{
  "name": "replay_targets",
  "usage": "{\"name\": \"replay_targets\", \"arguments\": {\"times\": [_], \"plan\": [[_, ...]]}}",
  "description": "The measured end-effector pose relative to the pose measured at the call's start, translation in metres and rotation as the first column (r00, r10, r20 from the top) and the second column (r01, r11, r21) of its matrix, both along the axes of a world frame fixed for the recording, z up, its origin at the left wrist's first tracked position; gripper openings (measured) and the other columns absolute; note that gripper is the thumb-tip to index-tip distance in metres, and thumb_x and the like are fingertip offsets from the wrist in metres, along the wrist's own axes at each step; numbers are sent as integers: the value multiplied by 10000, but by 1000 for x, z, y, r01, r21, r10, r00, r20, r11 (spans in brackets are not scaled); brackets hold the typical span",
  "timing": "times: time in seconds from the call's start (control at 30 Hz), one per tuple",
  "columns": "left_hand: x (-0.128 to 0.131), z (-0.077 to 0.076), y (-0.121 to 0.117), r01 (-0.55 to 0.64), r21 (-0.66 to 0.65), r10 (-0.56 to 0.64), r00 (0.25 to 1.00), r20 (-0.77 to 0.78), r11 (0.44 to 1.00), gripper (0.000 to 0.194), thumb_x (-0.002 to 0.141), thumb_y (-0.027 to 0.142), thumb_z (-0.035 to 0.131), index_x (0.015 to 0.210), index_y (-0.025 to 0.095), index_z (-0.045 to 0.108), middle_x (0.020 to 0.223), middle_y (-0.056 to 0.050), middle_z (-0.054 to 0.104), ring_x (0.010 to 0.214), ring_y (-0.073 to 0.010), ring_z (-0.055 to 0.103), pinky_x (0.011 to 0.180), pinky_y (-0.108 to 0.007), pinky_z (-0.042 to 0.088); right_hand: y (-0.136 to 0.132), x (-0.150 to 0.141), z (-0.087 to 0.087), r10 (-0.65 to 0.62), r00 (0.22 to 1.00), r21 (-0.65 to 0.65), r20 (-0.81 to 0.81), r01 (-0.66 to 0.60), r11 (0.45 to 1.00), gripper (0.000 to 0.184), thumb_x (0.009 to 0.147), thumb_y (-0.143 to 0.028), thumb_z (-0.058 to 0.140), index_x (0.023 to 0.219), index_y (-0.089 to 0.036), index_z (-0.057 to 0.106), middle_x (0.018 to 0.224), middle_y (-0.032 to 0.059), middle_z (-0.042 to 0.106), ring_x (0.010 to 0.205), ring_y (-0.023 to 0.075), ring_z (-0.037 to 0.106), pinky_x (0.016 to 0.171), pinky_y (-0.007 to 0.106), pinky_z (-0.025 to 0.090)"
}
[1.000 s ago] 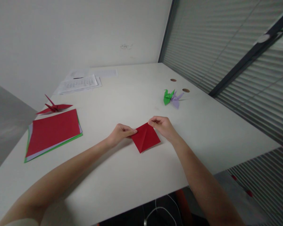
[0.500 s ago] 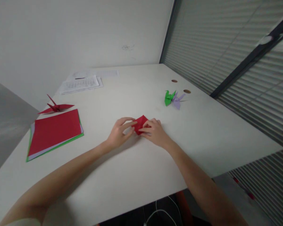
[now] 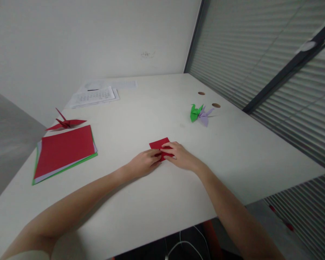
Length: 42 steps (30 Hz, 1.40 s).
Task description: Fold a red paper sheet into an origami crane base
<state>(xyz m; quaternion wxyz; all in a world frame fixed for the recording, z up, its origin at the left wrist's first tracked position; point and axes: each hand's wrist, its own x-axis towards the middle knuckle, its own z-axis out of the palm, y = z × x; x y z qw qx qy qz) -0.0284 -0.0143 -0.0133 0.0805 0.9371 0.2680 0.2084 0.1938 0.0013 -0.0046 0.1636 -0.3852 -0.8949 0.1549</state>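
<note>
The small red paper is grasped by the left hand at its left side and the right hand at its right; edges should be aligned before pressing.

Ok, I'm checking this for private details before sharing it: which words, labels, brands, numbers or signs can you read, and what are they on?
No text can be read.
White sheets, far left: rows of writing, too small and blurred.
Wall: faint dark marks, unreadable.
Small red paper being handled: no text visible.
</note>
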Motion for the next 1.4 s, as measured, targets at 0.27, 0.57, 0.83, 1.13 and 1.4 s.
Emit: {"name": "replay_targets", "arguments": {"times": [0.27, 0.57, 0.83, 1.13, 1.4], "plan": [[4, -4, -9, -198, 53, 196, 980, 36, 979, 194, 940, 258, 535, 1001, 159, 691, 1118, -100, 654, 1045, -219, 619, 917, -381, 543, 1, 1, -4, -2, 1000, 6, 28, 2, 1000, 341, 916, -214, 552, 1226, -311, 657, 1272, 60, 599, 1156, 250, 502, 1013, 479, 422], [5, 2, -11, -357, 127, 366, 929, -55, 925, 242, 873, 375, 619, 928, 149, 686, 984, -101, 665, 881, -233, 648, 785, -389, 562, -1, -3, 0, -39, 996, -29, 78, 41, 999, 315, 922, -213, 553, 1190, -319, 679, 1329, 43, 585, 1239, 260, 449, 1037, 503, 390], [5, 1, -9, -194, 228, 189, 981, 47, 954, 175, 912, 271, 560, 919, 137, 671, 972, -115, 658, 1017, -248, 607, 931, -438, 515, 3, -8, -4, -42, 997, -31, 63, 45, 999, 388, 966, -191, 443, 1307, -308, 587, 1408, 32, 551, 1348, 235, 423, 1087, 495, 331], [3, 1, -8, -189, 74, 193, 979, -64, 979, 233, 928, 301, 515, 970, 117, 651, 1049, -151, 602, 987, -262, 598, 885, -423, 544, 4, -11, -4, -57, 998, 94, -27, 60, 994, 278, 935, -293, 551, 1179, -274, 684, 1265, 54, 663, 1222, 238, 557, 1029, 461, 397], [2, 0, -6, -222, 64, 226, 972, -69, 973, 217, 913, 305, 549, 986, 129, 652, 1051, -144, 590, 1011, -270, 570, 902, -428, 525, 14, 6, -9, -78, 993, 38, 92, 74, 997, 344, 963, -364, 498, 1261, -248, 624, 1334, 61, 607, 1301, 240, 507, 1132, 544, 276]]}}
